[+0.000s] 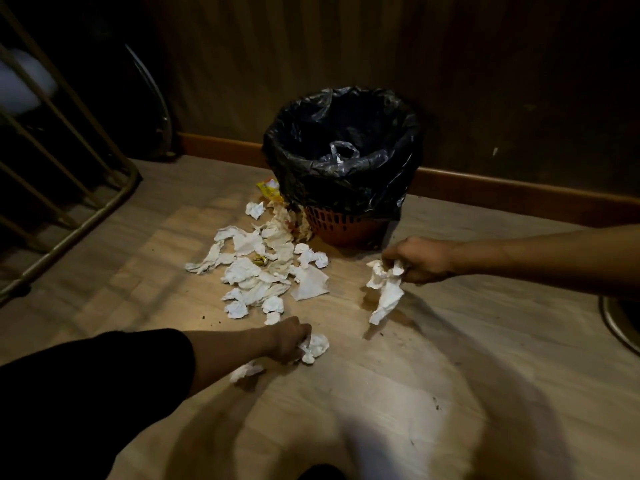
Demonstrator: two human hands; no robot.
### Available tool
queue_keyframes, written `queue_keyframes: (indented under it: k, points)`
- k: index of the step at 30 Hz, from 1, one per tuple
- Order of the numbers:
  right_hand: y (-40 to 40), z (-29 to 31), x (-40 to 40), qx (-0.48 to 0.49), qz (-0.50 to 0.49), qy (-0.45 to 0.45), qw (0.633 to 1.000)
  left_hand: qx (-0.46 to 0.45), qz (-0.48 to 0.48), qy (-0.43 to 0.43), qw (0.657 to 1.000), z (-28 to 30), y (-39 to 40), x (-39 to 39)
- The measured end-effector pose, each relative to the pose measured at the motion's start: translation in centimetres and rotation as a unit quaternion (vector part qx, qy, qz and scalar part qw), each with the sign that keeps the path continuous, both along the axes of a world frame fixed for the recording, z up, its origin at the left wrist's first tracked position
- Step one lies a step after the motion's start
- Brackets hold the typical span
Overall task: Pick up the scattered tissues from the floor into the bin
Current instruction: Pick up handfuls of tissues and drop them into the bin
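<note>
Right forearm [554, 252] cut by edge; bin [346, 226] base hidden behind liner [343, 161].

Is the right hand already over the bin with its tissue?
No, the right hand grips a tissue low over the floor, in front of the bin and off to its right.

A wood-look plank floor [450, 358] is seen, strewn with small dark specks [437, 407]. It is bounded at the back by a dark panelled wall [485, 64], along whose foot a reddish-brown skirting board [502, 188] is run. At the left, a tan metal rack [69, 188] of slanted bars is set on the floor. A curved metal rim [162, 109] is leaned in the dark corner beside it. Another curved metal edge [614, 323] is cut off at the right border.
</note>
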State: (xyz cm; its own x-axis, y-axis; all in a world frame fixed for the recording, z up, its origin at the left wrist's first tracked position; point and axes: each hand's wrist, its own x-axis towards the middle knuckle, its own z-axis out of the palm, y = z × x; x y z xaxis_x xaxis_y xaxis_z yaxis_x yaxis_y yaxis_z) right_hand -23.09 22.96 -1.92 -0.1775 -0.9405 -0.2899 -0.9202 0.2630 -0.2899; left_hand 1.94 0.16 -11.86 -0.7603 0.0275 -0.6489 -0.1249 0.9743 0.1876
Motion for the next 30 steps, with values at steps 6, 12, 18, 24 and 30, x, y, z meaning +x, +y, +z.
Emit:
queue_keyframes:
  k: [6, 12, 18, 24, 30]
  points:
    - [-3.3, 6.3, 0.7, -0.129, -0.048, -0.058, 0.989, 0.022, 0.043, 0.067, 0.997, 8.6, -2.3, -4.4]
    - [-4.8, 12.7, -0.2, -0.241, -0.148, -0.078, 0.956, 0.17, 0.166, 0.095, 0.967, 20.8, -5.3, -8.1]
    - [-5.0, 16.3, -3.9, -0.329, -0.28, -0.124, 0.893, 0.255, 0.242, 0.213, 0.912, 30.0, -8.1, -11.5]
    - [-3.6, 16.5, -6.8, -0.332, -0.394, -0.13, 0.847, 0.26, 0.318, 0.327, 0.851, 32.5, -5.8, -17.0]
    - [-2.7, 16.6, -9.1, -0.345, -0.488, -0.177, 0.782, 0.344, 0.4, 0.365, 0.767, 28.4, -4.2, -22.1]
